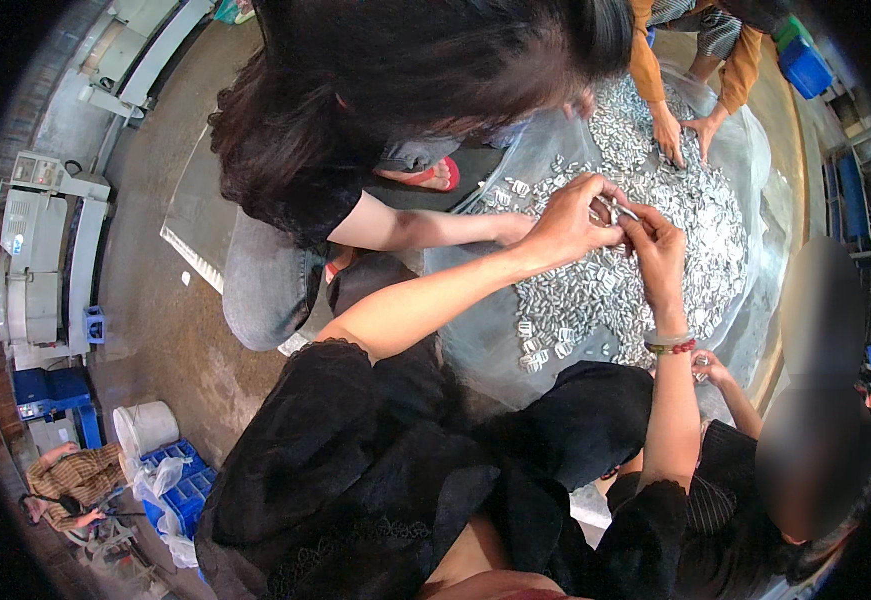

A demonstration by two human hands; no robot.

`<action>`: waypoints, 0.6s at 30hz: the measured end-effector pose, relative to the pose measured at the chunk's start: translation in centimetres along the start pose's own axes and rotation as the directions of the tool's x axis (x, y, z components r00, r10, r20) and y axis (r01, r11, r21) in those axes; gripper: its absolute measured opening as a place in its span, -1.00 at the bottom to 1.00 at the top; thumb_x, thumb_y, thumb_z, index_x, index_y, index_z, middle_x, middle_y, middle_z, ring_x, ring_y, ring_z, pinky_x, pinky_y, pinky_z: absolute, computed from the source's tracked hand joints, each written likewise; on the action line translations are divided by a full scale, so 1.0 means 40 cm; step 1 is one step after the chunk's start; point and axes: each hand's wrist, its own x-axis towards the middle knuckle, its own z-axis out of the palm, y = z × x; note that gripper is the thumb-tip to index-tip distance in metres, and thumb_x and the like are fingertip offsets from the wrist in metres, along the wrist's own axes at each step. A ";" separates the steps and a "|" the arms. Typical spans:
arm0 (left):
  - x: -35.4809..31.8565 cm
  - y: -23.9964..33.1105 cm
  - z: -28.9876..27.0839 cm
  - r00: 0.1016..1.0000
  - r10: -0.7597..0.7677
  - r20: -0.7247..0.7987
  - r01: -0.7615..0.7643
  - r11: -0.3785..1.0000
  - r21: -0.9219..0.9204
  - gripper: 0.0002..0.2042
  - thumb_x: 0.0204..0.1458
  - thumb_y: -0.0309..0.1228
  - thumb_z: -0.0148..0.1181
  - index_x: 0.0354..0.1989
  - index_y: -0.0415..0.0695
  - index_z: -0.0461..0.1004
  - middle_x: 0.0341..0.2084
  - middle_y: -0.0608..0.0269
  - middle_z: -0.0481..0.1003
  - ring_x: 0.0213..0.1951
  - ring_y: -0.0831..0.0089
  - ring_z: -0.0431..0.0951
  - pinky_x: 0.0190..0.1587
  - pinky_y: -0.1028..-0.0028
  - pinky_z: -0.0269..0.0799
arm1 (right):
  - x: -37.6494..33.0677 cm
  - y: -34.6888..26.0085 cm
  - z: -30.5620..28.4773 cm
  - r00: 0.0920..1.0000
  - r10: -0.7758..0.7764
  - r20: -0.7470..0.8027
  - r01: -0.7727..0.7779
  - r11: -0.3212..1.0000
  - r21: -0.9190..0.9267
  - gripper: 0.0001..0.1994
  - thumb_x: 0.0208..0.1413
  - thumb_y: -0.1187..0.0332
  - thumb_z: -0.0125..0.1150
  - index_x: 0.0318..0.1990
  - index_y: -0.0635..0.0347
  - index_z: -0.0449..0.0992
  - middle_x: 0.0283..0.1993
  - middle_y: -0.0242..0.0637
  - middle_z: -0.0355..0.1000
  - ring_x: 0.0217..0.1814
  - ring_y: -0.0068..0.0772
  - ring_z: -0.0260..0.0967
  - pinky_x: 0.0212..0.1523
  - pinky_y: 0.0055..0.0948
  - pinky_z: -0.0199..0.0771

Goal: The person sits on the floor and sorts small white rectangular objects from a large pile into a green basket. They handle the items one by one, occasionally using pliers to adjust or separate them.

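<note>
1. I see my left hand (567, 222) raised over the middle of the work surface, fingers curled and pinched together on a small metal piece (607, 210).
2. My right hand (655, 243) meets it from the right, thumb and fingertips closed on the same small metal piece; the two hands touch at the fingertips.
3. The small metal piece is silver and sits between both sets of fingertips, held just above the pile of metal pieces (655, 250). I cannot tell its exact shape; it is too small.
4. The pile of metal pieces spreads across a clear plastic sheet (485, 330), densest under and to the right of my hands, thinning to scattered pieces at the near-left edge.
5. My right wrist carries a beaded bracelet (669, 346), red and green beads beside a pale band.
6. My sleeves are black with a lace edge; both forearms come up from the lower edge of the view.
7. A person with long dark hair (405, 70) leans in from the upper left, one bare arm stretched onto the plastic sheet just left of my hands.
8. A second person in orange sleeves (645, 70) works at the far side, both hands resting flat on the pile.
9. A third person sits at the lower right, one hand near the pile's near edge beside my right forearm.
10. At the left, well apart from the pile, stand a white bucket (145, 428), a blue crate (190, 490) and grey machines (40, 260) on the concrete floor.
</note>
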 end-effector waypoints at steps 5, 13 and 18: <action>-0.017 -0.016 -0.063 0.891 0.443 0.102 -0.452 0.839 0.304 -0.71 -0.21 -0.69 0.10 -0.24 -0.21 0.39 -0.16 0.19 0.44 -0.12 0.35 0.47 -0.14 0.41 0.45 | -0.018 -0.009 -0.011 0.931 0.139 0.338 -0.334 0.698 0.633 -0.63 0.07 0.50 0.07 0.05 0.42 0.28 -0.07 -0.19 0.38 -0.17 -0.47 0.41 -0.30 -0.55 0.43; -0.030 0.025 -0.078 0.981 0.109 0.162 -0.084 0.985 -0.153 -0.54 -0.18 -0.72 -0.08 0.01 -0.30 0.30 -0.04 0.14 0.36 0.08 0.42 0.33 -0.11 0.42 0.47 | -0.024 0.011 -0.002 0.985 0.100 0.139 -0.162 0.811 0.562 -0.75 -0.06 0.63 0.18 -0.16 0.39 0.44 -0.28 -0.24 0.47 -0.30 -0.49 0.42 -0.26 -0.55 0.46; -0.027 0.022 -0.082 0.897 -0.296 0.329 0.330 0.943 -0.049 -0.53 -0.03 -0.46 0.18 0.09 -0.28 0.28 -0.07 0.13 0.37 -0.12 0.49 0.45 -0.09 0.48 0.43 | -0.029 -0.007 -0.006 0.997 0.027 0.070 -0.045 0.961 0.274 -0.76 -0.09 0.64 0.18 -0.20 0.32 0.49 -0.27 -0.31 0.48 -0.25 -0.57 0.40 -0.21 -0.58 0.42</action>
